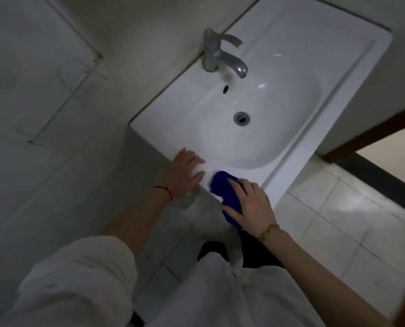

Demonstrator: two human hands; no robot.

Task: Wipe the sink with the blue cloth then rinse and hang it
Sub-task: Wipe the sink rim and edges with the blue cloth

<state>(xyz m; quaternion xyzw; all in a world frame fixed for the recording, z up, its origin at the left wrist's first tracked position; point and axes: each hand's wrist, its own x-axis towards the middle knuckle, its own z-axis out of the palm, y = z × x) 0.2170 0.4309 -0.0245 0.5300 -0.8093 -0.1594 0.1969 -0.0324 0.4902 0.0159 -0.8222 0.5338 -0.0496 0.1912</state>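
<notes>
A white ceramic sink (319,67) fills the upper middle of the view, with a round drain (241,118) in its basin and a grey metal tap (216,55) at its back rim. A blue cloth (225,188) lies bunched on the sink's near front edge and hangs partly over it. My right hand (251,204) presses down on the cloth with fingers spread over it. My left hand (185,172) rests flat on the front rim just left of the cloth, fingers straight.
A grey tiled wall (43,79) stands to the left, carrying a wire rack (62,100). Pale floor tiles (338,208) spread to the right below the sink. A dark door frame (373,133) runs along the far right.
</notes>
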